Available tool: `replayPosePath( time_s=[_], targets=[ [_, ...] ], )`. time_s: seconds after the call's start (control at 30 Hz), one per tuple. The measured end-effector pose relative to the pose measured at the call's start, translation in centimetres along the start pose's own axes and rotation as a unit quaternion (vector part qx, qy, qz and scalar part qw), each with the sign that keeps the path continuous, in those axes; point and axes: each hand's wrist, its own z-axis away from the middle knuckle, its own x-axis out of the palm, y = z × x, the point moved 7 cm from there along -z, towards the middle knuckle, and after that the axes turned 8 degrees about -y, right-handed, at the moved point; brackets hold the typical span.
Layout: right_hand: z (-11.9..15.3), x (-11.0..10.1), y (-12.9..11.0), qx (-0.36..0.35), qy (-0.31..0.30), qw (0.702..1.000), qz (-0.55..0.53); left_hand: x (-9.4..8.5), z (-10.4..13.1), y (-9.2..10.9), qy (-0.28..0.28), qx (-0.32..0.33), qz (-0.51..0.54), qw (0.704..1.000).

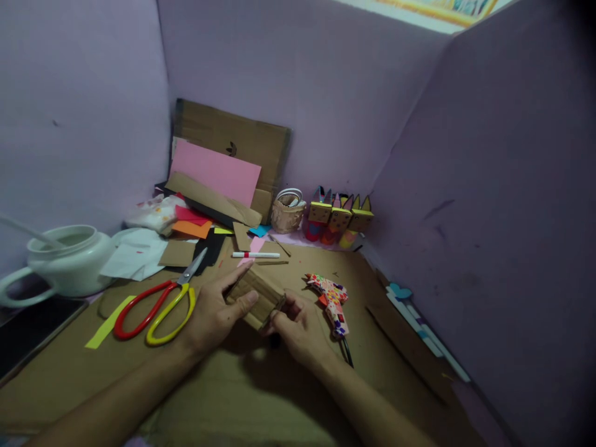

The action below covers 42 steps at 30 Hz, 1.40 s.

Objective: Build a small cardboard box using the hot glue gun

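Observation:
A small brown cardboard box (258,294) is held between my two hands, above the cardboard-covered table (205,397). My left hand (216,313) wraps round its left side, with the thumb lying on the top face. At the box's right end, the fingers and thumb of my right hand (298,323) pinch its edge. My fingertips beneath the box are hidden. Scissors (162,304) with one red and one yellow handle lie left of my left hand. To the right of my right hand lies a floral-patterned glue gun (333,301).
At the left stand a white pot (69,264) and a dark phone-like slab (32,335). Behind are a pink sheet (214,172), paper scraps, a small basket (287,214) and several decorated figures (339,218). A white marker (256,255) lies beyond the box. Cardboard strips lie right.

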Motion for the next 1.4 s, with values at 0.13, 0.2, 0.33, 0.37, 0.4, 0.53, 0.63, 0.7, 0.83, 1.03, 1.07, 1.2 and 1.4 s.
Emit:
replayPosePath(
  time_s=[0.13, 0.2, 0.33, 0.37, 0.4, 0.53, 0.63, 0.7, 0.83, 1.03, 1.07, 1.2, 1.4],
  targets=[
    [0.1, 0.1, -0.1, -0.009, -0.007, 1.000, 0.008, 0.4, -0.1, -0.6, -0.036, -0.051, 0.085, 0.994],
    [0.1, 0.0, -0.2, -0.015, -0.006, 1.000, 0.023, 0.5, 0.0, -0.9, -0.040, -0.067, 0.127, 0.989],
    [0.3, -0.1, -0.3, -0.025, -0.005, 0.998, 0.065, 1.2, 0.0, -1.7, -0.050, -0.092, 0.218, 0.970],
    [0.3, -0.1, -0.4, -0.030, -0.006, 0.997, 0.073, 1.4, 0.0, -1.8, -0.053, -0.097, 0.243, 0.964],
    [0.3, -0.1, -0.5, -0.038, -0.006, 0.996, 0.081, 1.5, 0.0, -1.8, -0.053, -0.101, 0.268, 0.957],
    [0.5, 0.0, -1.1, -0.077, -0.009, 0.988, 0.131, 1.9, 0.0, -1.7, -0.044, -0.108, 0.349, 0.930],
    [0.7, 0.0, -1.5, -0.097, -0.016, 0.981, 0.168, 1.8, -0.2, -1.4, -0.037, -0.097, 0.389, 0.915],
    [0.8, -0.1, -2.0, -0.119, -0.026, 0.978, 0.168, 2.0, -0.4, -1.5, -0.045, -0.110, 0.438, 0.891],
    [1.1, -2.5, -3.3, -0.170, 0.085, 0.973, 0.127, 2.7, -0.6, -2.6, -0.040, -0.205, 0.541, 0.814],
    [0.2, -4.0, -2.5, -0.161, 0.118, 0.976, 0.086, 3.4, -0.1, -3.3, -0.054, -0.293, 0.535, 0.791],
    [0.2, -3.8, -2.3, -0.163, 0.105, 0.977, 0.085, 3.4, -0.1, -3.2, -0.057, -0.292, 0.533, 0.792],
    [0.0, -3.0, -1.5, -0.152, 0.053, 0.984, 0.072, 3.5, -0.2, -3.0, -0.099, -0.289, 0.516, 0.800],
    [-0.1, -2.0, -1.6, -0.156, -0.029, 0.983, 0.096, 4.4, 0.0, -4.0, -0.192, -0.272, 0.523, 0.784]
  ],
)
